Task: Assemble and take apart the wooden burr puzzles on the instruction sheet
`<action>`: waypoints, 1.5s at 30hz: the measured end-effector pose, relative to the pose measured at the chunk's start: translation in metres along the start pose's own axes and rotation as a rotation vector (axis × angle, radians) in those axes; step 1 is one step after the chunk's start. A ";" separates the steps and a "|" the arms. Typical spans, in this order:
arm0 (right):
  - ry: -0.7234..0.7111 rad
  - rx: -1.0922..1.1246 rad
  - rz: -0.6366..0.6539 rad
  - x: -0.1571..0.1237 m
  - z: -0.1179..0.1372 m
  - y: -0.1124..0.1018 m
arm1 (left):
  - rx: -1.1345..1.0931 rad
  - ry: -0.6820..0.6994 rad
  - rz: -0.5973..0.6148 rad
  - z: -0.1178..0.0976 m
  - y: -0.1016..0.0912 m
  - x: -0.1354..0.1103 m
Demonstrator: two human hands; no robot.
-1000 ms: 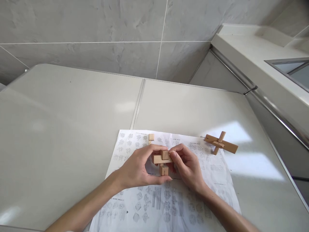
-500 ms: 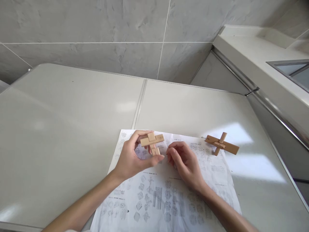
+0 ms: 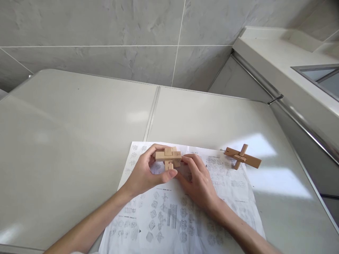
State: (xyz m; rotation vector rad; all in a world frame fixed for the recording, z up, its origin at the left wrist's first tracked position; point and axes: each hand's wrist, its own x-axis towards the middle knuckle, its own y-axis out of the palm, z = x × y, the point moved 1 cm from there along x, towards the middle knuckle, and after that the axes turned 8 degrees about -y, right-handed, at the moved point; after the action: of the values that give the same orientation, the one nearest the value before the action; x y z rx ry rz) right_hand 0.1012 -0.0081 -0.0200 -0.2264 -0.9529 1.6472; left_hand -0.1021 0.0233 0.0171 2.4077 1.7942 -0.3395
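A pale wooden interlocking puzzle (image 3: 168,157) of crossed, notched sticks is held above a printed paper sheet (image 3: 148,211). My left hand (image 3: 144,173) grips it from the left, fingers behind and thumb under its near end. From the right, my right hand (image 3: 197,178) has its thumb and fingertips closed on the puzzle's right rear part, where another wooden piece shows behind the front sticks. Those fingertips are partly hidden. A second, darker wooden puzzle (image 3: 242,157), cross-shaped, rests to the right at the sheet's edge.
The sheet bears small puzzle diagrams and lies on a glossy white folding table (image 3: 79,141) with a centre seam. A grey tiled wall (image 3: 106,24) stands behind. At the right is a white ledge (image 3: 278,53) with a metal rail (image 3: 254,76) below it.
My right hand has moved left from beside the puzzle to its right side. Another wooden piece now shows behind the front sticks, and the puzzle has turned slightly in my left hand.
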 end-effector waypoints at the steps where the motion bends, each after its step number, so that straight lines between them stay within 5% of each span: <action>1: -0.007 -0.009 -0.009 0.000 0.000 0.000 | -0.009 0.006 -0.038 -0.001 -0.001 0.001; 10: 0.095 0.088 -0.069 0.003 0.000 -0.004 | -0.040 -0.015 -0.180 -0.003 0.000 0.004; 15: 0.171 0.216 -0.118 0.002 -0.003 -0.008 | 0.138 0.069 -0.182 0.001 0.002 0.002; 26: -0.192 0.109 -0.238 -0.001 0.003 -0.011 | 0.422 0.238 -0.035 0.012 0.005 -0.003; 34: -0.370 0.097 -0.197 0.000 0.005 -0.017 | 0.629 0.477 -0.039 0.017 0.005 -0.002; 41: -0.373 0.207 -0.149 -0.001 0.005 -0.021 | 0.508 0.413 0.065 0.015 0.007 -0.002; 45: -0.240 0.202 -0.218 0.000 0.001 -0.023 | 0.362 0.330 0.064 0.011 0.007 -0.002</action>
State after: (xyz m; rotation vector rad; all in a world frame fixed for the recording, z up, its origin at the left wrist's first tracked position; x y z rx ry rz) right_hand 0.1177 -0.0079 -0.0034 0.2106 -0.9447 1.5762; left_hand -0.0968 0.0170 0.0064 2.9118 1.9177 -0.2952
